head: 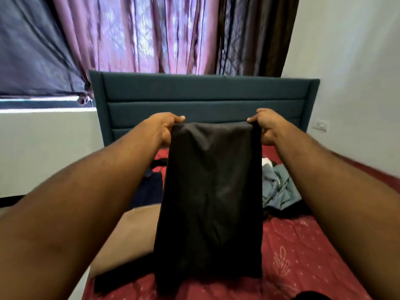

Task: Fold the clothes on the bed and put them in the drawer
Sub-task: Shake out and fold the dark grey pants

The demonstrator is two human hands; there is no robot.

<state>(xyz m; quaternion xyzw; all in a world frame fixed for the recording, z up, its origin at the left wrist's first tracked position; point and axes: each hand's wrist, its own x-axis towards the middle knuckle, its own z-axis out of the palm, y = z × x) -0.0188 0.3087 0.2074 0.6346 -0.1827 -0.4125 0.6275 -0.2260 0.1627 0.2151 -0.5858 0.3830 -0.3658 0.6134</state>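
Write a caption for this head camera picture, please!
Both hands, left hand and right hand, hold a dark garment up over the red bed.

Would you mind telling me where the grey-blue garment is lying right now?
In the head view, the grey-blue garment lies crumpled on the red bedsheet, right of the black garment held up by both hands, under the right forearm.
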